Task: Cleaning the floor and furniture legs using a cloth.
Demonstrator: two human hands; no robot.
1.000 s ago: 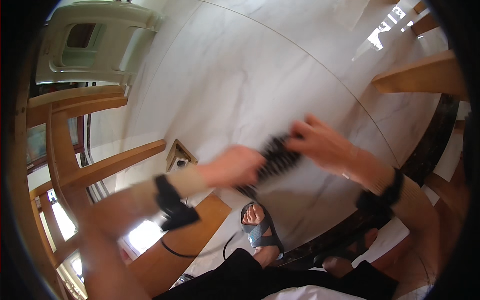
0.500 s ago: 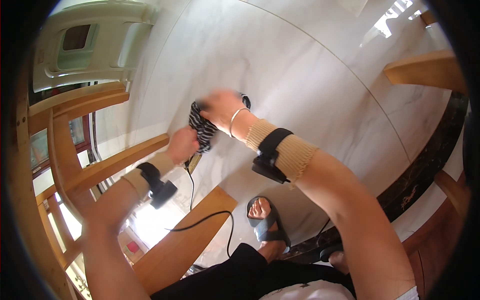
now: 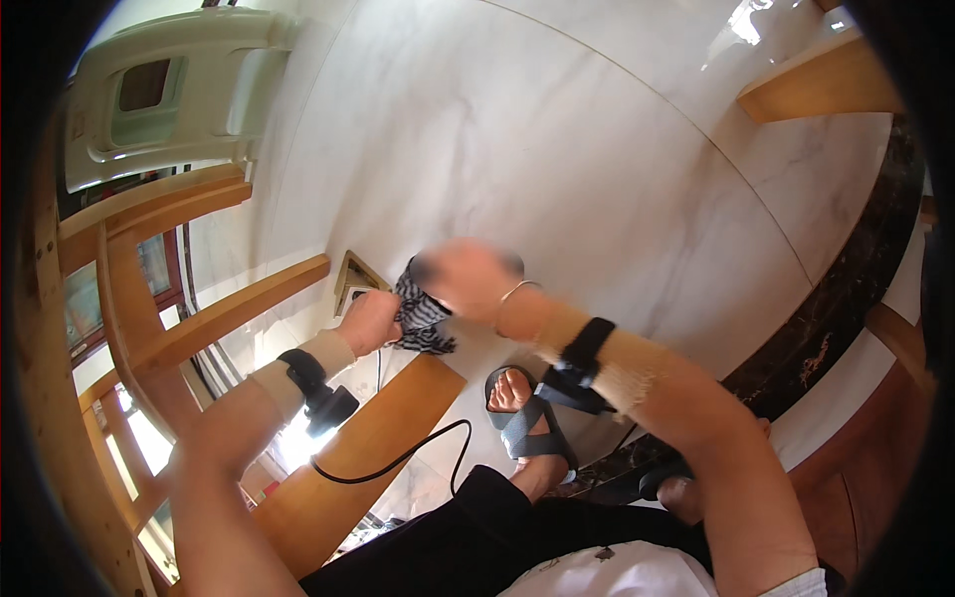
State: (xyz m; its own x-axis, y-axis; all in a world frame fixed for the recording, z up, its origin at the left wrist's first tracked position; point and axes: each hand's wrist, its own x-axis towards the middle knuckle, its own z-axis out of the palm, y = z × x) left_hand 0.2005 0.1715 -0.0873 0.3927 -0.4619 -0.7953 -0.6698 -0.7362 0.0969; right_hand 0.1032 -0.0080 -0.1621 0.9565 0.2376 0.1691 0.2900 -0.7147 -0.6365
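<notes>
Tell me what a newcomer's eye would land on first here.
First, the black-and-white striped cloth near the middle of the view, its near edge held by the left hand, with the blurred right hand over its upper part. Next, the pale green plastic furniture at upper left, and the sandalled foot below the hands on the pale marbled floor.

Left grip (image 3: 370, 320) pinching black-and-white striped cloth (image 3: 422, 324), blurred right grip (image 3: 468, 279) over it, sandalled foot (image 3: 510, 390) on pale veined floor (image 3: 587, 189)
</notes>
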